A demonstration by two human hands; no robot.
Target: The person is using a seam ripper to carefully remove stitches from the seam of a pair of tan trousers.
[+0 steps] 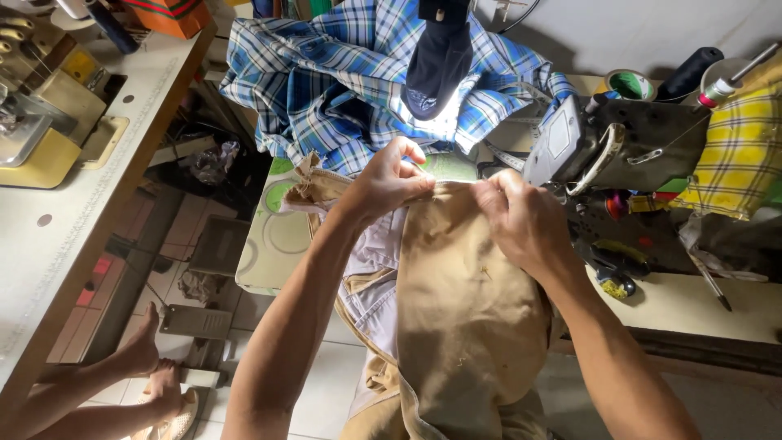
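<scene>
**Tan trousers held at the top edge by both hands**

The trousers (464, 310) are draped over the near edge of the table (273, 244), between the plaid cloth (342, 73) at the far edge and the person's lap. The fabric looks like a soft, medium-weight twill: it is judged limp, not slippery and not fragile, so it will fold and sag where it is not supported. The best place to take it seems to be the stitched top edge, where the layers are thicker and firmer.

The left hand (387, 183) is closed in a pinch on that edge, with the thumb over the fingers. The right hand (521, 216) is also closed on the same edge, fingers curled and knuckles up, just beside the sewing machine (619, 147). Both forearms are stretched forward from the lower edge of the view, and the cloth is kept taut between the two hands.
</scene>
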